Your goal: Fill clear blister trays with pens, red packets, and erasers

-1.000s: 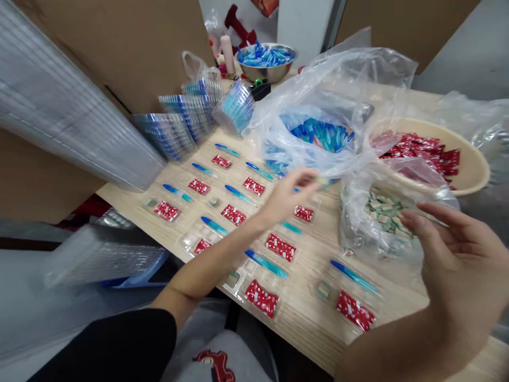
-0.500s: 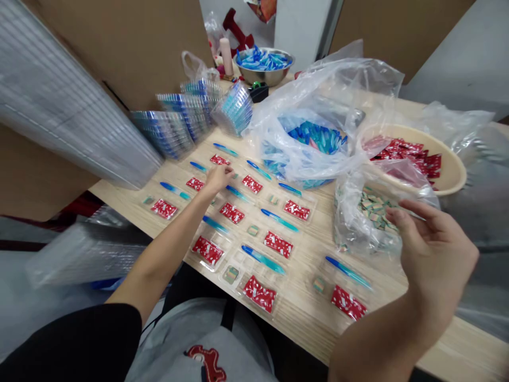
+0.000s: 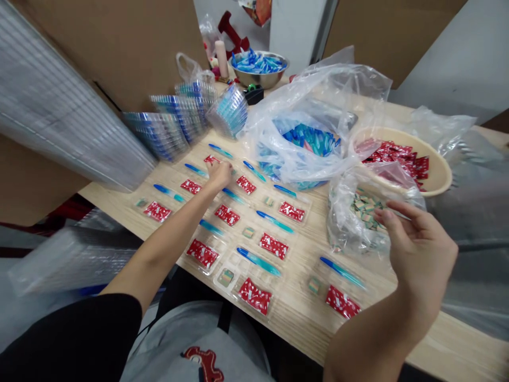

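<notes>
My left hand [image 3: 220, 172] reaches over the far rows of clear plastic trays, its fingers curled together beside a red white-dotted packet [image 3: 210, 159]. Whatever those fingers hold is hidden. My right hand [image 3: 423, 249] hovers at the clear bag [image 3: 338, 228] of small striped squares [image 3: 366, 208]. Its thumb and forefinger are pinched together; anything between them is too small to make out. Laid out between the hands are several trays, most showing a blue-to-teal pen-shaped stick [image 3: 258, 261] and a red packet [image 3: 255, 296]. A striped square [image 3: 226, 277] sits in the near tray [image 3: 222, 286].
A plastic bag [image 3: 286, 167] of blue sticks and a cream basin [image 3: 441, 180] of red packets stand behind. At the back is a metal bowl [image 3: 264, 80] of sticks. Stacked trays [image 3: 157, 132] line the left, near a tall plastic stack [image 3: 79, 101].
The view has shifted slightly, moving the table contents left in the picture. My left hand has turned a little, its fingers now nearer the far red packet. My right hand stays by the bag, still pinched.
</notes>
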The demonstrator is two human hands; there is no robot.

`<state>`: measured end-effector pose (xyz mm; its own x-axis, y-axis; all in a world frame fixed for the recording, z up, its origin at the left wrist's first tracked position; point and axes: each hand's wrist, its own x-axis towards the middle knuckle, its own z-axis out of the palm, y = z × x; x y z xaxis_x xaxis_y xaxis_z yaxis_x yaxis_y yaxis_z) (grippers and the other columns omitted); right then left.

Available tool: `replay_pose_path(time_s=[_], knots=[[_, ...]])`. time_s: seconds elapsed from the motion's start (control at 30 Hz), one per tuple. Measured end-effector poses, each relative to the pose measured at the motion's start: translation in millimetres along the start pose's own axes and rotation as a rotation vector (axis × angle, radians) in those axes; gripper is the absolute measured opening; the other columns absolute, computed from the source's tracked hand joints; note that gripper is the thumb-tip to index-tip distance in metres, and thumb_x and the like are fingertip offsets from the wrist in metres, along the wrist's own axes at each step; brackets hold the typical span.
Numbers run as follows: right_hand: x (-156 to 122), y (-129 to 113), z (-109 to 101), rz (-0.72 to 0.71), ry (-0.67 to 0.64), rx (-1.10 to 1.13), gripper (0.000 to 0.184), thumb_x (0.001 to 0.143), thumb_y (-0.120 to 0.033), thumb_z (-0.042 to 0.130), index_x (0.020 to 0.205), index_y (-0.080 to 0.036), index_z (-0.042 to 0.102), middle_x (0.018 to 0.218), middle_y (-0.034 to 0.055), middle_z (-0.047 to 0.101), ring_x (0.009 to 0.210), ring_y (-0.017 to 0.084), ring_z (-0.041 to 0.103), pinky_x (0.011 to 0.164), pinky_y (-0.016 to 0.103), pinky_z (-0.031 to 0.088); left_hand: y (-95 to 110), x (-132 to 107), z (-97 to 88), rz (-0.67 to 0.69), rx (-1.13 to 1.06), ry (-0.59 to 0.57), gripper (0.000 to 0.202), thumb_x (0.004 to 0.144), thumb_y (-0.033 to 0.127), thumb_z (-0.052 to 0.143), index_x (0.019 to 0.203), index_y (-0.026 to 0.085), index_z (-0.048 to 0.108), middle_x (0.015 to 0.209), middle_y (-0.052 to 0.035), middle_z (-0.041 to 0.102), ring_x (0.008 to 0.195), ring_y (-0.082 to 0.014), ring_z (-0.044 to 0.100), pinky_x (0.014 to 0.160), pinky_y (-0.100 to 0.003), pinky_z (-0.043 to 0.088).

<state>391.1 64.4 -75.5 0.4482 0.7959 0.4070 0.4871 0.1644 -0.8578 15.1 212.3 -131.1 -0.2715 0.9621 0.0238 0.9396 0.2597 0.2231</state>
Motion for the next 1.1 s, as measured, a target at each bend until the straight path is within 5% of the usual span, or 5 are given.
replay_pose_path(time_s=[0.23, 0.77, 0.93, 1.1], knots=[[-0.5, -3.8, -1.4, 0.017, 0.0, -0.012, 0.034, 0.069, -0.041, 0.07, 0.094, -0.02, 0.072, 0.078, 0.0109, 0.075, 0.073, 0.026, 0.073, 0.069, 0.041, 0.058, 3.8, -1.6, 11.8, 0.012, 0.002, 0.068, 0.04, 0.09, 0.022, 0.034, 0.115, 0.013, 0.064, 0.116, -0.0184, 0.064, 0.12, -0.0341, 0.046, 0.102, -0.045, 0.025], [-0.2, -1.1, -2.0, 0.021, -0.012, -0.008, 0.033, 0.069, -0.042, 0.071, 0.095, -0.02, 0.072, 0.076, 0.0098, 0.075, 0.071, 0.024, 0.073, 0.064, 0.037, 0.058, -1.3, 15.9, 18.5, 0.019, -0.064, 0.083, 0.035, 0.088, 0.025, 0.04, 0.113, 0.013, 0.063, 0.123, -0.0195, 0.059, 0.123, -0.036, 0.044, 0.104, -0.047, 0.027], [-0.9, 1.0, -2.3, 0.02, -0.023, -0.002, 0.033, 0.07, -0.041, 0.071, 0.096, -0.02, 0.072, 0.077, 0.0097, 0.075, 0.071, 0.024, 0.073, 0.065, 0.037, 0.058, -4.6, 25.3, 9.8, -0.012, -0.14, 0.024, 0.041, 0.086, 0.02, 0.046, 0.126, 0.016, 0.052, 0.105, -0.0104, 0.068, 0.101, -0.0254, 0.059, 0.092, -0.037, 0.042], [-0.4, -0.1, -2.2, 0.007, -0.018, -0.012, 0.03, 0.071, -0.04, 0.07, 0.094, -0.021, 0.072, 0.075, 0.0089, 0.075, 0.069, 0.024, 0.073, 0.062, 0.036, 0.057, -9.2, 34.9, 0.3, -0.002, -0.151, -0.044, 0.036, 0.082, 0.021, 0.051, 0.117, 0.014, 0.059, 0.098, -0.0088, 0.069, 0.085, -0.0206, 0.063, 0.077, -0.028, 0.047]])
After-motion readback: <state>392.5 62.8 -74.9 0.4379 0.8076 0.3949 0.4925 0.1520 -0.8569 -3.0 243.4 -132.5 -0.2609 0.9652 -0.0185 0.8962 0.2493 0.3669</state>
